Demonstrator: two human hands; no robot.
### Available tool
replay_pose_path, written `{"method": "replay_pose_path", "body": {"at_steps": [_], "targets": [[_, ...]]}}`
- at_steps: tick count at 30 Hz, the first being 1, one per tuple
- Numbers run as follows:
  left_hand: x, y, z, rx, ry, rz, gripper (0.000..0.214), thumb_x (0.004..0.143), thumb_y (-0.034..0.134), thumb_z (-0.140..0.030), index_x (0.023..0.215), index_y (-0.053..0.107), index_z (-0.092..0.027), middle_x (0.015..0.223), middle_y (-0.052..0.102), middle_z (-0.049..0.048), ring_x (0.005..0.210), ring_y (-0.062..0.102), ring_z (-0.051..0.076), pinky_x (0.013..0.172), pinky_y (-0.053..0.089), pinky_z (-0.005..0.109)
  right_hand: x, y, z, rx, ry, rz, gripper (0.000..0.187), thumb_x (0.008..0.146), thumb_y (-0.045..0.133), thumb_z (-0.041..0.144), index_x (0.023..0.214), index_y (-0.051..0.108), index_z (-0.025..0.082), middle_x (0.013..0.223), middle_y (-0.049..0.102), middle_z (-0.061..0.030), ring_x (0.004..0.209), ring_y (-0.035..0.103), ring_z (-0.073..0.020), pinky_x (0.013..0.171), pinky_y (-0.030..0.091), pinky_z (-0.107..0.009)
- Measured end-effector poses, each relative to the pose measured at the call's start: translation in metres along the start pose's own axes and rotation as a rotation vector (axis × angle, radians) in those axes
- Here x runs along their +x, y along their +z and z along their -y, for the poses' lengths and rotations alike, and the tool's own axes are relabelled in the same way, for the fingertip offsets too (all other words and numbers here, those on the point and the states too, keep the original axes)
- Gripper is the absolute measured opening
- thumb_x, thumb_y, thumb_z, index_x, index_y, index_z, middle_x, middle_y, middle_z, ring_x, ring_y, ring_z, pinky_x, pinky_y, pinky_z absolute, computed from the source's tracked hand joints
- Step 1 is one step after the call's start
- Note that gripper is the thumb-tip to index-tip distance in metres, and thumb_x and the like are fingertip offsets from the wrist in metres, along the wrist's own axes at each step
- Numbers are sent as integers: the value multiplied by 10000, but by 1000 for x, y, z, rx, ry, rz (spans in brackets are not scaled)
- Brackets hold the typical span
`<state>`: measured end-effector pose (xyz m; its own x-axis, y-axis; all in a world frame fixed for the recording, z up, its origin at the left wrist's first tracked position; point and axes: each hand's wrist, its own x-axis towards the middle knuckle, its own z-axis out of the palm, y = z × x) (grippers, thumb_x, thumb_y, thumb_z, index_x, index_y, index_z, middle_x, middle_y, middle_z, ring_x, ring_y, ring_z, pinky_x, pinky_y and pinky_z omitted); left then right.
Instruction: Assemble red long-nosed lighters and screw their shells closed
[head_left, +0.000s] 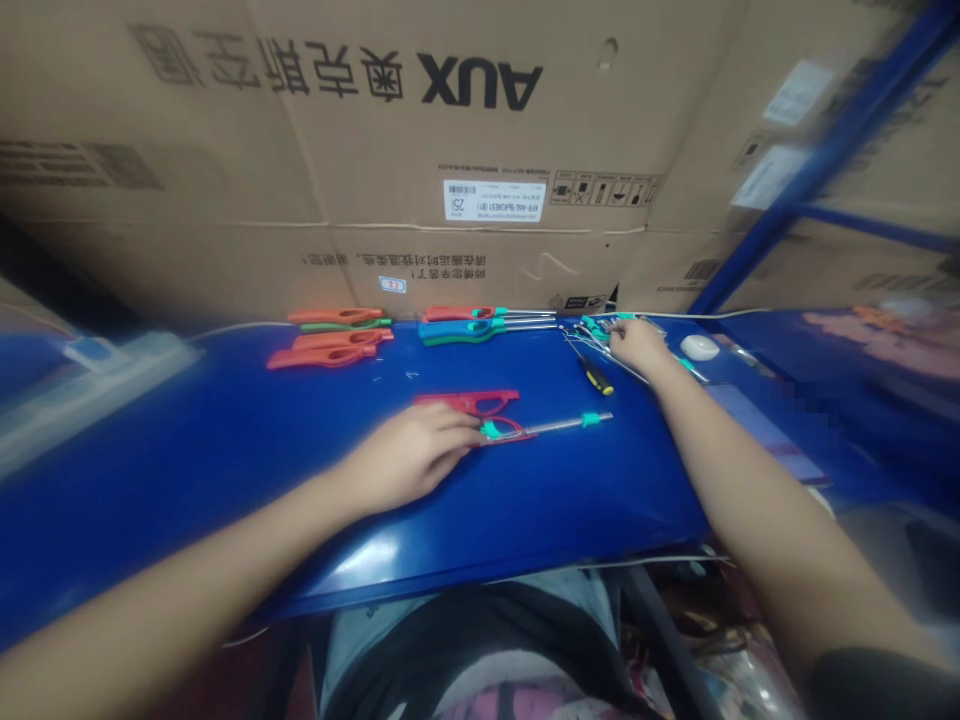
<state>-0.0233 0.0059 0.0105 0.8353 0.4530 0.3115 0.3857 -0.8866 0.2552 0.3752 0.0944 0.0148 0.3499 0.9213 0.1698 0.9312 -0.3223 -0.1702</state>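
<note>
My left hand point(412, 455) is closed over a red lighter handle point(506, 437) lying on the blue table point(525, 510). From this handle a thin metal tube point(562, 424) points right, with a green trigger at its base and a green piece near its tip. Just behind lies another red handle shell point(495, 402), partly covered by my fingers. Farther right, my right hand point(639, 345) reaches into a heap of metal tubes with green parts point(596, 327). Its fingertips are bent into the heap, and what they pinch, if anything, is hidden. A yellow-and-black screwdriver point(598, 377) lies beside the heap.
Orange and green handle shells point(330, 345) are stacked at the back left. Red, blue and green lighters with metal tubes point(465, 327) lie at the back middle. A white rounded object point(699, 347) sits right of the heap. Cardboard point(375, 160) walls the back; a blue post point(787, 160) slants at right.
</note>
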Motion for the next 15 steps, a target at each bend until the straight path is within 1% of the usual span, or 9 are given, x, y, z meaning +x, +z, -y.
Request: {"method": "replay_pose_path", "body": {"at_steps": [4,8,11,15], "targets": [[-1,0,1,0,5,-2,284,1001,512,-207,1203,707,-251,1251,714,58,1155,657,230,999,531,405,0,-1,0,-1,-21,-13,364,832,536,127,1092,789,149,1121,768,-155,1059,702,-299,889,523,-339],[-1,0,0,1,10,-9,282,1002,511,-212,1196,713,-246,1239,719,64,1145,663,234,996,535,409,0,-2,0,16,-52,-23,340,815,530,101,1008,808,136,1119,772,-152,1058,705,-288,904,519,-315],[0,-1,0,0,10,-18,288,1003,509,-213,1203,714,-247,1237,719,72,1141,665,232,991,539,402,1,1,-1,41,-58,-45,345,793,543,100,1003,812,156,1119,777,-126,1053,708,-283,919,523,-322],[0,0,0,2,7,-10,290,1002,510,-211,1209,710,-250,1253,713,68,1154,660,233,994,538,401,2,5,-4,74,-38,-101,316,775,572,138,978,813,170,1000,796,-113,974,723,-282,895,543,-343]]}}
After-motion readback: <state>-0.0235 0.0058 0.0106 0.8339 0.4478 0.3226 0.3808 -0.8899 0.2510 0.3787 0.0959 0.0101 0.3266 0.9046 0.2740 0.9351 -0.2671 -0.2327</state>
